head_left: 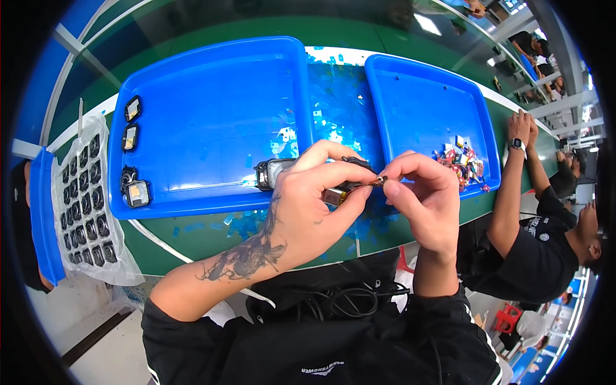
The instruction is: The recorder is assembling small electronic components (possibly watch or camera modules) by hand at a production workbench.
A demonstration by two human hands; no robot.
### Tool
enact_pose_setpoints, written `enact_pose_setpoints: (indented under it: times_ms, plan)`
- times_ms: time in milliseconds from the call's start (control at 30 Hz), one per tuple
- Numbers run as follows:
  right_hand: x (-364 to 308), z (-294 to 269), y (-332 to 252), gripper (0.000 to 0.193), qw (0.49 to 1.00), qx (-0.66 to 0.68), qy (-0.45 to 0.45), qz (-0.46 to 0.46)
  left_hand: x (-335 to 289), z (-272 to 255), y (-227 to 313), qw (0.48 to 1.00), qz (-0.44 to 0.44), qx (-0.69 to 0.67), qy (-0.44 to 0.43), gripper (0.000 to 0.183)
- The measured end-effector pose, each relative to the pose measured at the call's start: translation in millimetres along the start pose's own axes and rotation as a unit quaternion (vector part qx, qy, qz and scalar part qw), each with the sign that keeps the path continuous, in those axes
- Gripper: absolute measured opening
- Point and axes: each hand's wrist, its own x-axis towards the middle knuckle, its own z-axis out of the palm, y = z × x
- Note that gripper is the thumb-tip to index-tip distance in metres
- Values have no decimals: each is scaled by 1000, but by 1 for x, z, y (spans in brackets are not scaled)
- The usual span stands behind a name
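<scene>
My left hand point(324, 202) is closed around a small silver-and-yellow battery cell point(334, 196); black wire point(357, 164) loops above its fingers. Thumb and forefinger of my right hand point(427, 202) pinch a tiny wire connector point(381, 180), right at the left fingertips. Both hands meet above the near edge of the trays. Just left of my left hand a black-framed module with a clear face point(274, 173) rests at the near rim of the left blue tray point(212, 115); my hand partly hides it.
Black-framed modules point(131, 136) line the left tray's left side. The right blue tray point(427, 96) holds a pile of small battery cells point(463, 163). Blue film scraps point(340, 102) litter the green table. Black parts point(83, 192) sit in rows far left. A co-worker's arms point(513, 173) are at right.
</scene>
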Motion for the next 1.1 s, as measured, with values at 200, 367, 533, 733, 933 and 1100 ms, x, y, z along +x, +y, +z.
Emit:
enact_pose_setpoints:
  times_ms: [200,367,533,733,933,1100]
  plan:
    - [0,2,-4,6,995,-101,3,10,2,-4,2,998,-37,-39,-35,33]
    - [3,3,-5,6,993,-111,41,3,5,-5,7,989,-46,-125,-69,49]
    - [2,2,-10,6,993,-108,32,18,7,-5,4,984,-68,-157,-55,48]
    - [1,3,-8,7,995,-94,33,11,7,-5,4,975,-84,-201,-49,46]
    - [1,3,0,6,993,-107,36,-32,7,-4,3,968,-102,-223,-44,44]
    - [4,3,-1,7,990,-136,26,-38,7,-3,3,972,-100,-208,-36,45]
